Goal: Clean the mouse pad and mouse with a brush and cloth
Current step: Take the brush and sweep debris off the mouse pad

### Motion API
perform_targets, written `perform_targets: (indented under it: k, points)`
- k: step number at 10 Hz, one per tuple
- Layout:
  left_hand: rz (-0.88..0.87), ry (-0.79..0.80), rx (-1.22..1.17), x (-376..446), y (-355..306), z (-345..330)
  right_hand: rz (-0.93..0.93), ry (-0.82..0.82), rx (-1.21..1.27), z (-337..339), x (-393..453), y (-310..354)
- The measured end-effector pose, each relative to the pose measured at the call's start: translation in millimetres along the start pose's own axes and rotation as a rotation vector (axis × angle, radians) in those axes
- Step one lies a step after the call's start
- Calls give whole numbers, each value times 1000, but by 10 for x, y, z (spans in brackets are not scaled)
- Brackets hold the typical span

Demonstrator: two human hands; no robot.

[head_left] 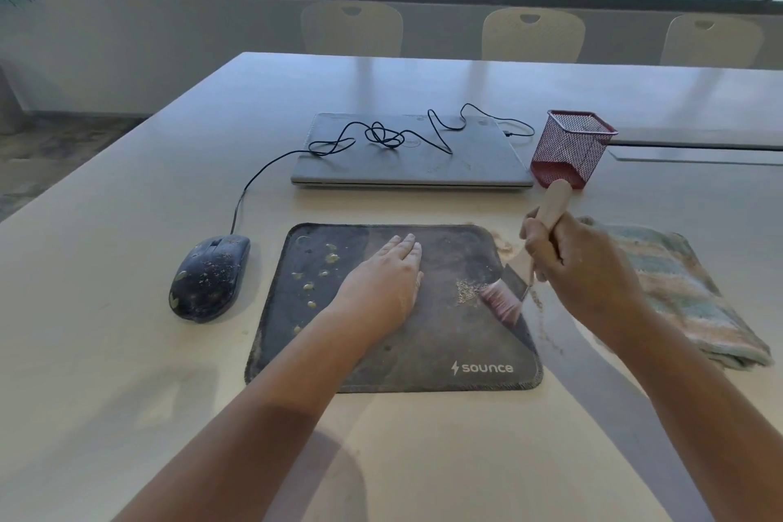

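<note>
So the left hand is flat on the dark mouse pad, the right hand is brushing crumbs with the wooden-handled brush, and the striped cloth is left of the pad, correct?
Not quite: the head view shows the folded striped cloth lying right of the dark mouse pad, not left. The rest holds: the left hand lies flat on the pad, and the right hand grips the wooden-handled brush, sweeping crumbs.

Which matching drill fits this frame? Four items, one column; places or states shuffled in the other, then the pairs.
Items:
1. mouse
2. cloth
3. left hand
4. brush

Places or states:
A. folded, on the table right of the mouse pad
B. bristles on the pad beside a pile of crumbs, handle gripped by the right hand
C. speckled with debris, left of the pad
D. flat on the pad, fingers straight

Pairs: 1-C, 2-A, 3-D, 4-B
</note>
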State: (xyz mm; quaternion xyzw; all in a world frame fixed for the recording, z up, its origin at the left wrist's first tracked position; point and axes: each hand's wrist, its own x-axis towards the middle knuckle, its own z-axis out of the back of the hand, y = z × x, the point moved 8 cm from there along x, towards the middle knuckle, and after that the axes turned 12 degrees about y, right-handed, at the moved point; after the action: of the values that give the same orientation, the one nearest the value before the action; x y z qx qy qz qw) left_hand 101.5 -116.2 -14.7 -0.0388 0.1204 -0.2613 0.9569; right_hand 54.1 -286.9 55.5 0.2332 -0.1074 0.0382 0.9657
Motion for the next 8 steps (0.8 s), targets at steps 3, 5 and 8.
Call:
perform_targets:
  k: [3, 5, 8]
  points:
    - [4, 9, -23, 8, 12, -22, 80, -100, 264, 64, -40, 51]
    - [4, 4, -16, 18, 16, -15, -31, -248, 10, 162, -29, -167]
    - [-2, 5, -13, 10, 6, -17, -79, -224, 62, 104, 3, -311]
